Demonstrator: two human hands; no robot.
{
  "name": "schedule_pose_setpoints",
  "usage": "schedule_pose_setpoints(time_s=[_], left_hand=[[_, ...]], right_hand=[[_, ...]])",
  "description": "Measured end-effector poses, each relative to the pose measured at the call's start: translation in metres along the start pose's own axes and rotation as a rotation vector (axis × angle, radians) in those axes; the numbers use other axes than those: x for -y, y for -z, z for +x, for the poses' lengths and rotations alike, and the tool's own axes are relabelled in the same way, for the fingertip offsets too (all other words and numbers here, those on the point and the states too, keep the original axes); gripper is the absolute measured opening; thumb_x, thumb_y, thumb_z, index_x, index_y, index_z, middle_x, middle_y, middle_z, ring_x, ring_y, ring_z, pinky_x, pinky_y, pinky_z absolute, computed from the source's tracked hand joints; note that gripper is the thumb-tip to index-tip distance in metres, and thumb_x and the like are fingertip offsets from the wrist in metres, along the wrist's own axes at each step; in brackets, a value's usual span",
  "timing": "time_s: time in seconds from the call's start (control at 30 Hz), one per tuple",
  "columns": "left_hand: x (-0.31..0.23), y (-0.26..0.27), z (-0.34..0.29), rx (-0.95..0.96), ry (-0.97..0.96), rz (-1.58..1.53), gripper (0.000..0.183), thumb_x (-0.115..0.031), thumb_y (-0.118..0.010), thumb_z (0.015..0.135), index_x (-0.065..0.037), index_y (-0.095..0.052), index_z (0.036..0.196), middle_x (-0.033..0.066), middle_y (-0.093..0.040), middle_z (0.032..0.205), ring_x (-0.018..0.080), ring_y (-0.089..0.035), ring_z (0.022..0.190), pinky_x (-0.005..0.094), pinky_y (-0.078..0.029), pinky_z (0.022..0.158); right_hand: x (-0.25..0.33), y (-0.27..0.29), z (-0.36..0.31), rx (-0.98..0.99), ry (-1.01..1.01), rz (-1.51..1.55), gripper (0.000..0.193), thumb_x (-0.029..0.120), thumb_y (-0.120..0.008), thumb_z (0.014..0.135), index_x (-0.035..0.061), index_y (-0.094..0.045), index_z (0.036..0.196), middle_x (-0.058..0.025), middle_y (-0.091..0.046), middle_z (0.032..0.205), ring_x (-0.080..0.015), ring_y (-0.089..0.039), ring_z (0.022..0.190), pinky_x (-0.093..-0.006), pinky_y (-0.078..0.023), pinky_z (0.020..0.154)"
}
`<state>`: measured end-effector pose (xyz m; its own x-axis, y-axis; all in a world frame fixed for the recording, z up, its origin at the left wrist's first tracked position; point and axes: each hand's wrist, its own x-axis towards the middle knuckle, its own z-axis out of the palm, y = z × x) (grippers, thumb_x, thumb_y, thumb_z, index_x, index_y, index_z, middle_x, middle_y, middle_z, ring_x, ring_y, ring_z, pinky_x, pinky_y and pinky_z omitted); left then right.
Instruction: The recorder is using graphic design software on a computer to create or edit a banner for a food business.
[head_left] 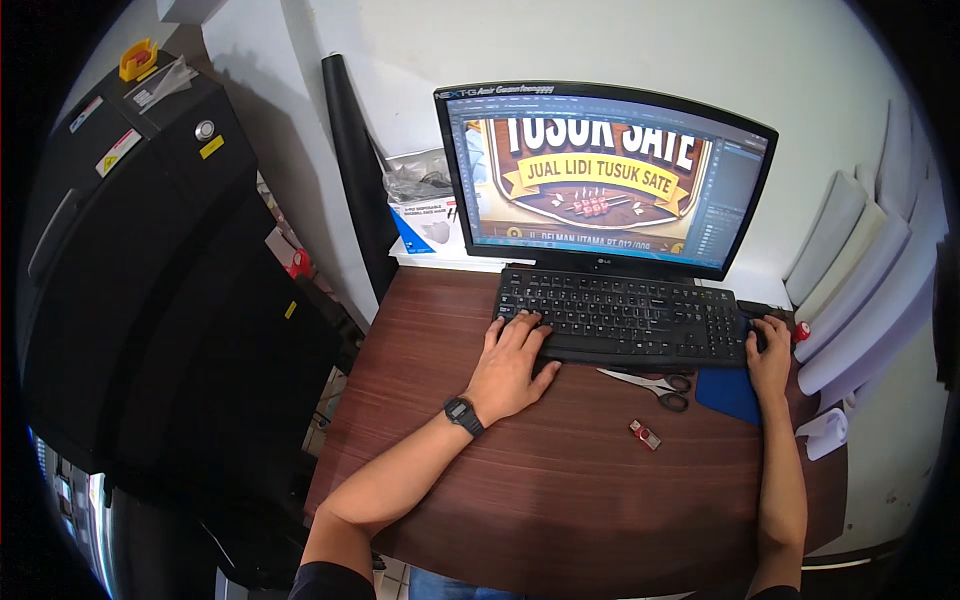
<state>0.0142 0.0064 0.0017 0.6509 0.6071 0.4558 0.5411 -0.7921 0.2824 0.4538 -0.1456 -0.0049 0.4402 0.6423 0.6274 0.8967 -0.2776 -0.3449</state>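
My left hand (510, 368) rests at the left end of a black keyboard (620, 315). Its fingers are spread over the lower left keys, the thumb lies out to the side, and nothing is held. A dark digital watch (463, 415) is on that wrist. To the right of the keyboard, my right hand (768, 358) is curled over a dark computer mouse (752, 338), mostly hidden under the fingers, on a blue mouse pad (727, 393). Behind the keyboard stands a monitor (605, 180) showing a brown and yellow banner design in an editing program.
Scissors (655, 388) lie just below the keyboard, with a red and silver USB stick (645, 435) nearer me on the brown desk (440, 500). A mask box (425, 222) sits left of the monitor. Paper rolls (850, 290) lean at right; a large black machine (170, 270) stands left.
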Motion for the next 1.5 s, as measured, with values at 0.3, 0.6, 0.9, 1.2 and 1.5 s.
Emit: schedule_pose_setpoints(time_s=[0.3,0.6,0.9,1.2,1.5], left_hand=[[-0.001,-0.002,0.000,-0.006,-0.004,0.001,0.056,-0.032,-0.072,0.094,-0.003,-0.055,0.139,0.0181,-0.048,0.146,0.0348,-0.042,0.142,0.0549,-0.025,0.122],[0.002,-0.002,-0.001,-0.003,0.000,0.004,0.055,-0.031,-0.072,0.094,-0.003,-0.056,0.138,0.0181,-0.049,0.146,0.0347,-0.042,0.143,0.0548,-0.025,0.122],[0.000,0.001,0.001,-0.032,-0.014,0.011,0.054,-0.027,-0.076,0.090,-0.002,-0.058,0.134,0.0200,-0.053,0.144,0.0367,-0.047,0.139,0.0560,-0.030,0.119],[-0.001,0.001,0.003,-0.032,-0.005,0.033,0.054,-0.026,-0.076,0.090,-0.001,-0.058,0.134,0.0202,-0.052,0.143,0.0364,-0.046,0.139,0.0552,-0.030,0.119],[-0.002,0.000,0.001,-0.019,-0.015,-0.008,0.056,-0.029,-0.074,0.092,-0.002,-0.056,0.138,0.0192,-0.050,0.145,0.0361,-0.045,0.140,0.0561,-0.028,0.121]], right_hand=[[-0.008,-0.003,0.000,-0.011,0.008,0.000,0.027,0.008,-0.070,0.090,0.0001,-0.073,0.115,-0.0166,-0.064,0.128,-0.0366,-0.060,0.121,-0.0429,-0.049,0.103],[-0.001,-0.003,0.000,-0.020,0.014,0.012,0.026,0.009,-0.069,0.090,-0.0008,-0.072,0.114,-0.0170,-0.065,0.127,-0.0368,-0.061,0.120,-0.0427,-0.049,0.104],[-0.006,-0.010,0.001,-0.079,0.074,0.021,0.023,0.010,-0.072,0.086,0.0014,-0.073,0.107,-0.0179,-0.067,0.121,-0.0371,-0.063,0.114,-0.0431,-0.050,0.100],[0.001,-0.005,0.003,-0.054,0.026,0.032,0.023,0.009,-0.071,0.085,0.0016,-0.074,0.106,-0.0178,-0.067,0.121,-0.0374,-0.063,0.113,-0.0437,-0.051,0.099],[-0.007,-0.004,0.000,-0.036,0.049,0.007,0.023,0.008,-0.070,0.088,0.0002,-0.073,0.109,-0.0181,-0.066,0.124,-0.0382,-0.061,0.116,-0.0437,-0.049,0.101]])
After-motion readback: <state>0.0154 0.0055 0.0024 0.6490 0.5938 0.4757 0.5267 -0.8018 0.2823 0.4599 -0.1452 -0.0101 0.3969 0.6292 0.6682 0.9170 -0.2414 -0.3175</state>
